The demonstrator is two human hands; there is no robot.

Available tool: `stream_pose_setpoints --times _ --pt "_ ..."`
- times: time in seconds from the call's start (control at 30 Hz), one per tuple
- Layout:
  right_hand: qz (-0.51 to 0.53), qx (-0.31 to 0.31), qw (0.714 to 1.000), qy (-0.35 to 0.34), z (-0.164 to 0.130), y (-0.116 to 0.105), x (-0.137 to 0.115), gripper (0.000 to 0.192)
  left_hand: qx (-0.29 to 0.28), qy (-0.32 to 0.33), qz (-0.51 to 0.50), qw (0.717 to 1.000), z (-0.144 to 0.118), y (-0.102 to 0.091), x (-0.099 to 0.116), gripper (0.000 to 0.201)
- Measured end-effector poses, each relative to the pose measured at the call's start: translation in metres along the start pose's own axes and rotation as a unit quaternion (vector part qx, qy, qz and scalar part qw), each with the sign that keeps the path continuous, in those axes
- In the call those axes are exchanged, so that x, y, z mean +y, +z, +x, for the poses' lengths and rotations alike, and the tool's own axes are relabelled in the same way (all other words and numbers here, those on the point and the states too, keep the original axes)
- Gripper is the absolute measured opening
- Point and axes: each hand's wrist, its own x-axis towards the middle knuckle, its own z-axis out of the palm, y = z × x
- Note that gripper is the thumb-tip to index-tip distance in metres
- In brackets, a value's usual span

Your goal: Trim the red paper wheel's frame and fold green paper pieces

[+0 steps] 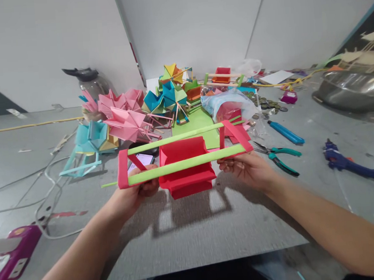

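- Paper frame of red end strips and two green rolled rails (182, 159), red folded box slung at its middle, held above grey table (193, 229)
- Left hand (136, 192) pinches the left end, right hand (246, 168) the right
- Likely light, crushable; best gripped at the red ends

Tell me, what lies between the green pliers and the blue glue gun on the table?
Head view: only bare grey table lies between the green pliers and the blue glue gun.

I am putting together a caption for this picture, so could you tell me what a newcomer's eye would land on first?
First comes the red paper box slung between two green paper rods, held up at centre frame by the left hand and the right hand. Behind it on the grey table sits a bright heap of folded paper pinwheels, pink, teal and yellow. To the right lie green-handled pliers and a blue glue gun.
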Motion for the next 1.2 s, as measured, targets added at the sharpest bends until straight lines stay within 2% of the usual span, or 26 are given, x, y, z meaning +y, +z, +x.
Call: stream_pose_setpoints --times 0.17,0.37,0.57,0.73,0.93,1.2 --pt "-0.030 0.010 0.999 -0.014 -0.001 0.000 -0.001 0.023 -0.005 0.003 -0.018 1.000 0.001 0.001 -0.001 0.045" --pt "-0.047 0.009 0.999 -0.017 0.000 0.001 -0.005 0.025 0.031 0.004 -0.042 0.999 0.005 0.003 -0.015 0.042" --pt "-0.091 0.006 0.996 0.022 0.003 -0.009 -0.021 0.036 0.043 -0.002 -0.057 0.997 0.001 0.020 -0.037 0.042" --pt "-0.086 0.043 0.995 0.009 0.007 -0.019 -0.023 0.032 0.025 -0.030 -0.106 0.994 -0.003 0.035 -0.050 0.050" --pt "-0.085 0.038 0.995 0.022 0.007 -0.017 -0.018 0.023 0.011 -0.033 -0.140 0.989 -0.007 0.037 -0.043 0.053" --pt "-0.086 0.035 0.996 0.010 0.004 -0.007 -0.018 0.022 -0.025 -0.025 -0.175 0.984 -0.008 0.035 -0.038 0.054"
